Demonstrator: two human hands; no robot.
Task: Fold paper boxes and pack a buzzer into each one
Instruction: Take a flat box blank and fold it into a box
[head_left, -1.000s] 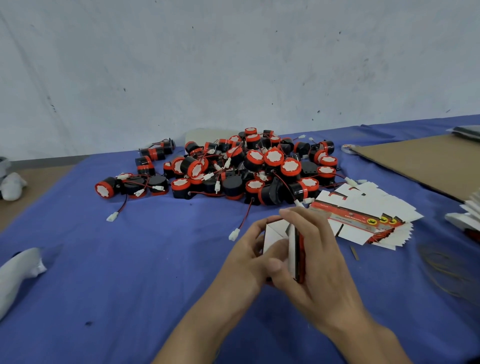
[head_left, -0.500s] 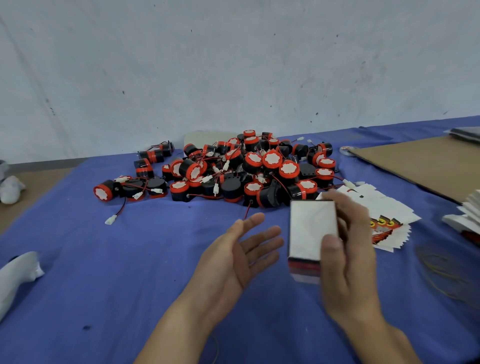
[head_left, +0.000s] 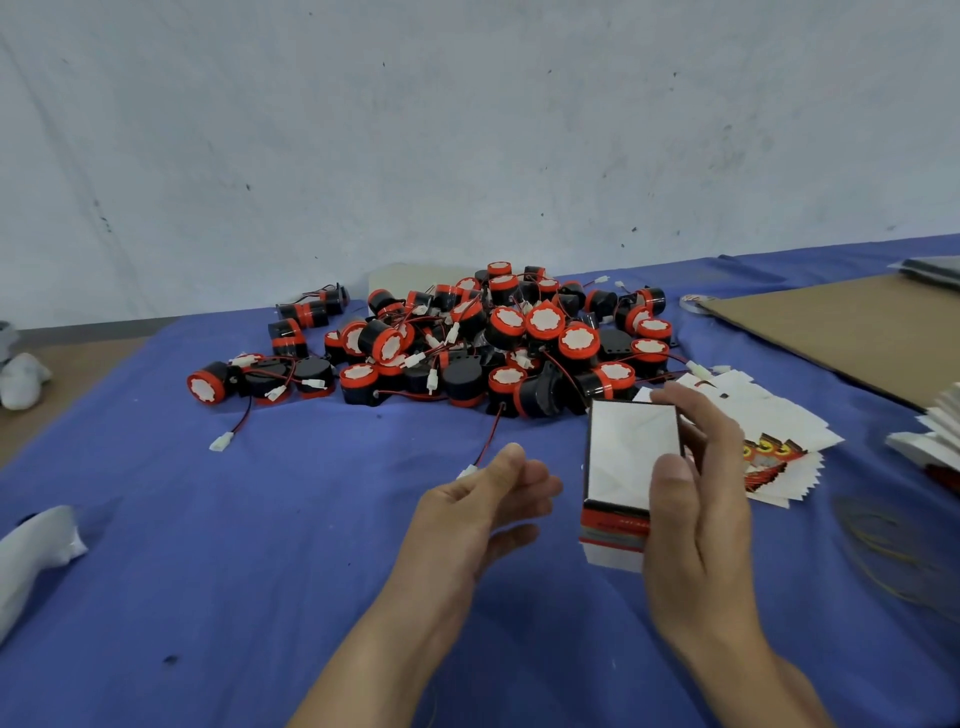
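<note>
My right hand (head_left: 698, 519) grips a folded paper box (head_left: 626, 457), white on its upturned face with a red band on the near side, held above the blue cloth. My left hand (head_left: 483, 506) hovers just left of the box with fingers loosely curled and nothing in it. A pile of black and red buzzers (head_left: 467, 343) with red wires and white plugs lies beyond both hands. One plug on a red wire (head_left: 467, 470) lies close to my left fingertips. Flat unfolded box blanks (head_left: 779, 447) are fanned out behind my right hand.
The table wears a blue cloth (head_left: 260, 519). A brown cardboard sheet (head_left: 857, 332) lies at the back right, with white stacked items (head_left: 930, 441) at the right edge. Rubber bands (head_left: 893, 545) lie at the right. A white object (head_left: 36, 545) sits at the left edge.
Both hands held the box together a second ago. My left hand let go and opened, then curled its fingers loosely; my right hand turned the box's white face up.
</note>
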